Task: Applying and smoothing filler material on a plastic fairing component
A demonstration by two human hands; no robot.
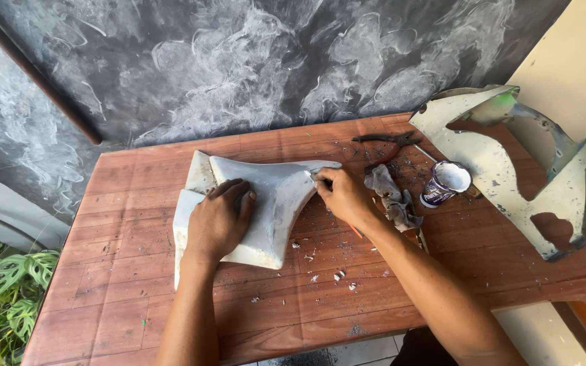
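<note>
Fingers of my left hand (220, 218) press flat and spread on the white plastic panel (274, 203), steadying it while my right hand (342, 196) pinches what looks like a scraper at its edge.

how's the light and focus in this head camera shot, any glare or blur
Head view: even, soft daylight, sharp throughout. Slight sheen but no harsh glare on the white panel under the left hand; soft shadows beneath both forearms. The right hand shows no motion blur. Edges bow slightly from the wide lens.

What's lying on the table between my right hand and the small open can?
A crumpled grey rag lies between the right hand and the can, in the head view.
</note>
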